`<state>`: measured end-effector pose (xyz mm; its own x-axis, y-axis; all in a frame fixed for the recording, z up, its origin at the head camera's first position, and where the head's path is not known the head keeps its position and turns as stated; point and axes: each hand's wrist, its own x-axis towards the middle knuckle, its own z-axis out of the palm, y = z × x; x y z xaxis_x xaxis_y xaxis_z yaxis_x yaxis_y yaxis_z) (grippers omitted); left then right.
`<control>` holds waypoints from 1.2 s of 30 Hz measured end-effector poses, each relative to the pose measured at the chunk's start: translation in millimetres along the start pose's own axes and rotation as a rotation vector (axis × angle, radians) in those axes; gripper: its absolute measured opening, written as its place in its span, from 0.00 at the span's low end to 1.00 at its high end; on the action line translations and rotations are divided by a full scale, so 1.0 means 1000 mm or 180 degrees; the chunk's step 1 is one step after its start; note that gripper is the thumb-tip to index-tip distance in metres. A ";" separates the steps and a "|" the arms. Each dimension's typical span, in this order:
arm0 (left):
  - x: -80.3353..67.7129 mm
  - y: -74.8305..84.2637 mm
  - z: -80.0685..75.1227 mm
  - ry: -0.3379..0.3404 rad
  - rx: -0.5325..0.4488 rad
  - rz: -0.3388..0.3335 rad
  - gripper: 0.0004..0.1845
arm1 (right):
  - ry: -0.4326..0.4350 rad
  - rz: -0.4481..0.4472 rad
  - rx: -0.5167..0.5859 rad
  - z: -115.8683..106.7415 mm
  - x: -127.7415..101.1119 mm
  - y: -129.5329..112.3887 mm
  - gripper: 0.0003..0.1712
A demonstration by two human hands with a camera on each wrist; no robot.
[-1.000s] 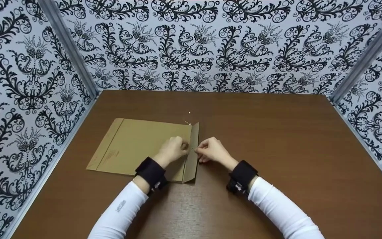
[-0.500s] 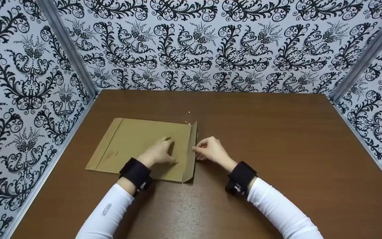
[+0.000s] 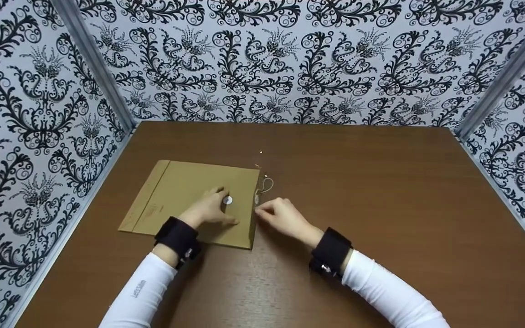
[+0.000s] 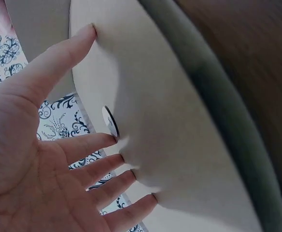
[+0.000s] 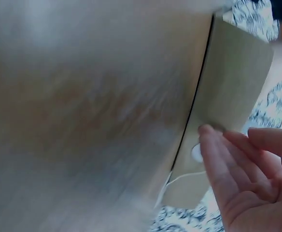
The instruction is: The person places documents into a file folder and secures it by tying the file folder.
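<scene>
A flat brown cardboard envelope (image 3: 189, 182) lies on the left half of the table. Its end flap (image 5: 232, 72) is raised at the right edge, nearly edge-on to the head camera. One white round button (image 3: 228, 200) sits on the envelope's face; a second white button (image 5: 197, 153) is on the flap's outer side, with a thin string (image 3: 267, 184) near it. My left hand (image 3: 205, 209) rests spread fingertips on the face, beside the first button. Straight fingers of my right hand (image 3: 285, 218) touch the flap's outer side; the contact is partly hidden.
The brown table (image 3: 381, 191) extends right of the envelope. Patterned walls (image 3: 335, 59) stand behind it and at both sides. Small white bits (image 3: 260, 152) lie beyond the envelope's far right corner.
The flap has swung up from its outward tilt, and both buttons and the string now show. My left hand has moved left from the flap and spread. My right hand has shifted slightly left.
</scene>
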<state>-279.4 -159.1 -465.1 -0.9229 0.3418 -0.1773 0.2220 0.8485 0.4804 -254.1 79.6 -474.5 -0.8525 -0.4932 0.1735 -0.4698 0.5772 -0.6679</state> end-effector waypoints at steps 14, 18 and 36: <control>0.003 -0.006 -0.003 0.0073 0.0262 0.0146 0.47 | -0.0585 -0.0454 -0.1176 0.016 -0.014 -0.020 0.16; 0.004 -0.008 -0.004 0.0111 0.0257 0.0180 0.46 | -0.0586 -0.0525 -0.1372 0.018 -0.013 -0.020 0.16; 0.012 -0.005 -0.009 0.0249 0.0725 0.0544 0.25 | -0.0482 -0.0626 -0.1694 0.026 -0.016 -0.026 0.11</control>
<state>-294.7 -163.0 -462.3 -0.8855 0.4629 -0.0395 0.4330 0.8532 0.2908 -221.9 55.6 -479.0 -0.7137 -0.6890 0.1259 -0.6997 0.6935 -0.1717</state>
